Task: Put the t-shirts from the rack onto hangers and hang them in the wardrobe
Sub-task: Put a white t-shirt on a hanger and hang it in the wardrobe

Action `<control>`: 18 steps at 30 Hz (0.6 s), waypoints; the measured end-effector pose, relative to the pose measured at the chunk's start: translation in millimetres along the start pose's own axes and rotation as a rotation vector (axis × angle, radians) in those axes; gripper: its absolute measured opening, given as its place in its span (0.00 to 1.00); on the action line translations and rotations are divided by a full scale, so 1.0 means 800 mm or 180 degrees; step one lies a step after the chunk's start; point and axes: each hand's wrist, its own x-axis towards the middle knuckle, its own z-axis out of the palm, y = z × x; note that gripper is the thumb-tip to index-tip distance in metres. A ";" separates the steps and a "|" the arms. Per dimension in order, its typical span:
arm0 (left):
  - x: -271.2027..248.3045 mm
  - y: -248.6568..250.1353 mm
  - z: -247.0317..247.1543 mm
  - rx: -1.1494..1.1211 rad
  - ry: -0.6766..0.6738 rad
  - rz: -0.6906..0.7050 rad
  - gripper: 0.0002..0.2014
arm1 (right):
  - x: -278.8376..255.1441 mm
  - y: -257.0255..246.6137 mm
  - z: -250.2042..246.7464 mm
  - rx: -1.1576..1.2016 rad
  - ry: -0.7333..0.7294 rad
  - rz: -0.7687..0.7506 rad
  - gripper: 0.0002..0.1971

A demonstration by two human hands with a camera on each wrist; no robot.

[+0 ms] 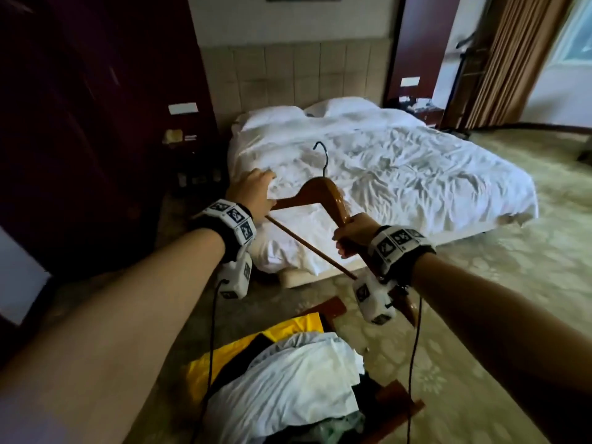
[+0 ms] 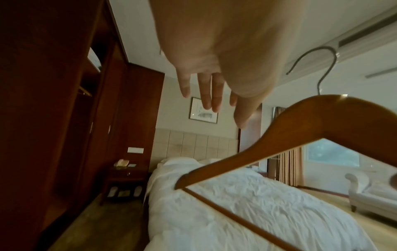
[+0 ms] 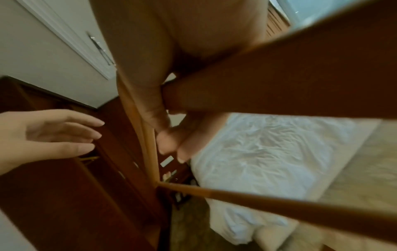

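Note:
A brown wooden hanger [image 1: 320,190] with a dark metal hook is held in the air in front of the bed. My right hand [image 1: 350,233] grips its right shoulder, and the right wrist view shows the fingers [image 3: 171,141] curled round the wood [image 3: 279,84]. My left hand [image 1: 256,190] hovers by the hanger's left end with straight, spread fingers [image 2: 210,95], apart from the hanger [image 2: 300,129] and holding nothing. A white t-shirt [image 1: 298,379] and a yellow one [image 1: 224,357] lie piled on a low wooden rack [image 1: 400,405] below my arms. The dark wooden wardrobe [image 1: 80,123] stands to the left.
A bed [image 1: 400,174] with crumpled white sheets fills the middle of the room. A dark nightstand [image 2: 124,178] with a phone stands between wardrobe and bed. Curtains [image 1: 512,59] and a window are at the far right, and a pale sofa [image 2: 365,191] stands beyond the bed.

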 end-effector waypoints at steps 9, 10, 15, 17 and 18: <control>-0.002 0.040 0.218 -0.0147 -0.0936 -0.0490 0.23 | 0.110 0.204 -0.020 -0.0616 0.0156 0.0473 0.09; -0.009 0.043 0.243 -0.0194 -0.1037 -0.0540 0.23 | 0.117 0.223 -0.017 -0.0619 0.0118 0.0505 0.08; -0.057 0.043 0.360 -0.0487 -0.1486 -0.0789 0.22 | 0.142 0.338 0.016 -0.0382 0.0080 0.0712 0.16; -0.076 0.039 0.400 -0.0546 -0.1602 -0.0909 0.22 | 0.144 0.383 0.030 -0.0312 0.0099 0.0840 0.17; -0.085 0.036 0.417 -0.0544 -0.1656 -0.0940 0.22 | 0.146 0.404 0.038 -0.0279 0.0106 0.0892 0.18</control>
